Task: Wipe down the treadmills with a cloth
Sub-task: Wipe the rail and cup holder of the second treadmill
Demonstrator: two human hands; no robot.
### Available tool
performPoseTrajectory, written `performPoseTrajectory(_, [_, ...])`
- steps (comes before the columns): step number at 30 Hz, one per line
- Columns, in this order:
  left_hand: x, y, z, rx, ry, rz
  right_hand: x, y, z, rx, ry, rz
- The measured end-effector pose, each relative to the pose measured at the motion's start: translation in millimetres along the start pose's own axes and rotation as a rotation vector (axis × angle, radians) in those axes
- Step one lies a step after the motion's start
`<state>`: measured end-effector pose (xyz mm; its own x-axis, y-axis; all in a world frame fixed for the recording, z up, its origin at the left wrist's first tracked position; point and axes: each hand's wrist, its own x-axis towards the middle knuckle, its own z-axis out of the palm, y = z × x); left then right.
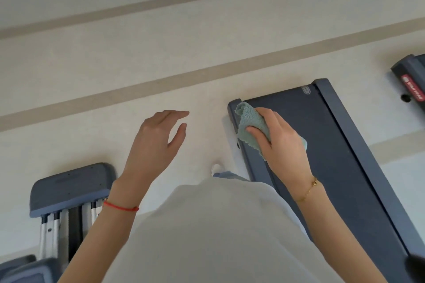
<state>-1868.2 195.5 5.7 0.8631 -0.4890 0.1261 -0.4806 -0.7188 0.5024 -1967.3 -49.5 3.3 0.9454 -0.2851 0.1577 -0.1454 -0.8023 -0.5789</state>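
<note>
A pale floor [161,37] crossed by tan bands stretches wide and bare beyond a person in a light top. A dark treadmill [322,145] runs from lower right toward its rear end, its raised side rails flanking the belt. Another grey machine [71,187] stands at lower left, well apart; a third machine's corner [411,78] shows at far right. The right hand [280,142] grips a bunched teal cloth [249,122] over the treadmill's near rail, by the rear corner. The left hand [154,142] hovers over bare floor, fingers relaxed and spread, holding nothing.
</note>
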Motion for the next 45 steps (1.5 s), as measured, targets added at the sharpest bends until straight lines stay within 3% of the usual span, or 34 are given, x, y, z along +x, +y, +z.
performPoseTrajectory(11, [223.2, -28.0, 13.3, -0.027, -0.054, 0.085, 190.1, 40.5, 13.0, -0.02, 0.038, 0.117])
performPoseTrajectory(25, [555.8, -76.9, 29.3, -0.044, -0.243, 0.453, 427.5, 62.2, 49.5, -0.057, 0.276, 0.417])
performPoseTrajectory(37, [741.6, -39.9, 79.4, -0.09, -0.462, 0.727, 526.6, 102.7, 39.8, -0.061, 0.424, 0.776])
performPoseTrajectory(45, [846.1, 44.7, 155.8, -0.134, -0.557, 0.867, 579.0, 183.2, 2.2, -0.072, 0.532, 0.91])
